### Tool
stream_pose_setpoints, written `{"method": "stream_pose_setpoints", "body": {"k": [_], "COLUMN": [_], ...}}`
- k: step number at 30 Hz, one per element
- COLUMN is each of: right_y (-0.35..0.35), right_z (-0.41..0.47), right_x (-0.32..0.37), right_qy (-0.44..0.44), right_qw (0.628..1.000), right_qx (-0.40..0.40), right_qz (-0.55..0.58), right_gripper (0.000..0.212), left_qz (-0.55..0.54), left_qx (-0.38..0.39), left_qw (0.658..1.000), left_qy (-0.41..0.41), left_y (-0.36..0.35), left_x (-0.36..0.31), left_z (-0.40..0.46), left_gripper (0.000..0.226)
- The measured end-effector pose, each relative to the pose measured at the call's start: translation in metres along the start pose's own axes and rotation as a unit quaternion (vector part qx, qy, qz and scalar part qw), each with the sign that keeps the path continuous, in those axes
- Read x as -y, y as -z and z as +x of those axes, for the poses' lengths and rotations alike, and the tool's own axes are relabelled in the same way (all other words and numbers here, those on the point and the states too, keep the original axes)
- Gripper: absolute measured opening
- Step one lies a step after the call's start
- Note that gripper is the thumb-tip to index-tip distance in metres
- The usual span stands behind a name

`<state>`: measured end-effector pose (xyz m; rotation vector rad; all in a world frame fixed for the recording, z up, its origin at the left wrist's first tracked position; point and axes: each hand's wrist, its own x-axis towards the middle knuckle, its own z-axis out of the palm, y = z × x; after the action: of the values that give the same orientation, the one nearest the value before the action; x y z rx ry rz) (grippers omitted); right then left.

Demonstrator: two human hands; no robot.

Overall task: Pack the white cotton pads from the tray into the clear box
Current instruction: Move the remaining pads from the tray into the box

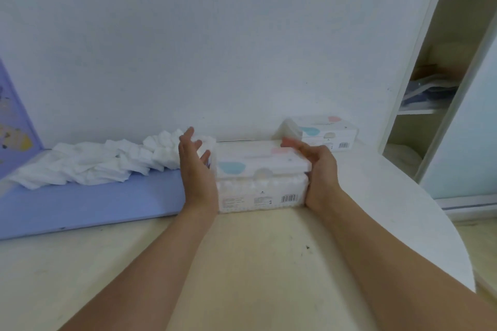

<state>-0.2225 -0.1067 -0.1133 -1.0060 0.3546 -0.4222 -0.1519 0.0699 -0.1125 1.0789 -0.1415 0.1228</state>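
A clear box [262, 188] full of white cotton pads stands at the table's middle, its lid with pink and teal patches lying on top. My left hand [195, 166] is at the box's left end with fingers spread and relaxed, the palm beside the wall. At the right end my right hand [316, 166] lies against the lid and wall, its fingers straight along the lid's edge. A heap of loose white cotton pads [99, 162] lies on the purple tray [88, 204] to the left.
A second clear box [322, 133] with the same lid stands behind at the right, against the white wall. The cream table [242, 263] curves off at the right. An open cupboard [433, 83] with folded cloth stands beyond it.
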Motion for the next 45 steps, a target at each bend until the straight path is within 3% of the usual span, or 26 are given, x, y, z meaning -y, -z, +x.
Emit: {"method": "stream_pose_setpoints", "body": {"k": [2, 5, 7, 10, 12, 16, 20, 22, 25, 27, 30, 31, 36, 42, 45], "right_y": [0.000, 0.001, 0.008, 0.010, 0.006, 0.004, 0.007, 0.008, 0.007, 0.002, -0.007, -0.010, -0.016, -0.033, -0.045], "right_z": [-0.005, -0.016, -0.022, -0.028, -0.033, -0.036, -0.034, -0.029, -0.027, -0.029, -0.034, -0.035, -0.022, 0.034, 0.070], "right_x": [0.004, 0.009, 0.011, 0.015, 0.018, 0.021, 0.024, 0.022, 0.017, 0.012, 0.000, -0.004, -0.013, -0.015, -0.018], "right_qy": [0.015, 0.120, 0.197, 0.216, 0.193, 0.179, 0.200, 0.213, 0.230, 0.241, 0.245, 0.245, 0.257, 0.310, 0.316], "right_qw": [1.000, 0.963, 0.882, 0.755, 0.713, 0.684, 0.626, 0.622, 0.633, 0.600, 0.526, 0.520, 0.532, 0.526, 0.536], "right_qx": [0.012, 0.036, 0.083, 0.129, 0.135, 0.158, 0.216, 0.217, 0.197, 0.184, 0.165, 0.154, 0.099, 0.103, 0.108], "right_qz": [-0.022, -0.239, -0.420, -0.606, -0.661, -0.689, -0.722, -0.722, -0.712, -0.740, -0.797, -0.803, -0.801, -0.785, -0.776], "right_gripper": [0.052, 0.042, 0.028, 0.045, 0.056, 0.057, 0.078, 0.078, 0.064, 0.061, 0.076, 0.074, 0.052, 0.045, 0.043], "left_qz": [0.023, 0.203, 0.322, 0.403, 0.440, 0.452, 0.464, 0.458, 0.417, 0.431, 0.461, 0.461, 0.479, 0.433, 0.468], "left_qx": [0.043, 0.117, 0.185, 0.219, 0.237, 0.224, 0.324, 0.367, 0.373, 0.363, 0.336, 0.332, 0.313, 0.229, 0.206], "left_qw": [0.999, 0.972, 0.925, 0.871, 0.842, 0.840, 0.815, 0.802, 0.821, 0.816, 0.811, 0.813, 0.808, 0.866, 0.853], "left_qy": [0.009, -0.015, -0.077, -0.176, -0.204, -0.201, -0.125, -0.111, -0.117, -0.130, -0.134, -0.132, -0.143, -0.097, -0.099], "left_y": [0.006, 0.018, 0.023, 0.027, 0.030, 0.031, 0.041, 0.046, 0.047, 0.047, 0.048, 0.048, 0.049, 0.046, 0.046], "left_x": [-0.001, 0.001, 0.006, 0.002, -0.001, -0.002, -0.012, -0.014, -0.006, -0.003, 0.000, 0.001, 0.014, 0.021, 0.022], "left_z": [-0.002, 0.000, -0.005, -0.011, -0.012, -0.016, -0.004, 0.003, 0.005, 0.005, 0.010, 0.012, 0.019, 0.026, 0.027], "left_gripper": [0.052, 0.042, 0.027, 0.030, 0.032, 0.028, 0.060, 0.070, 0.066, 0.062, 0.065, 0.067, 0.072, 0.067, 0.058]}}
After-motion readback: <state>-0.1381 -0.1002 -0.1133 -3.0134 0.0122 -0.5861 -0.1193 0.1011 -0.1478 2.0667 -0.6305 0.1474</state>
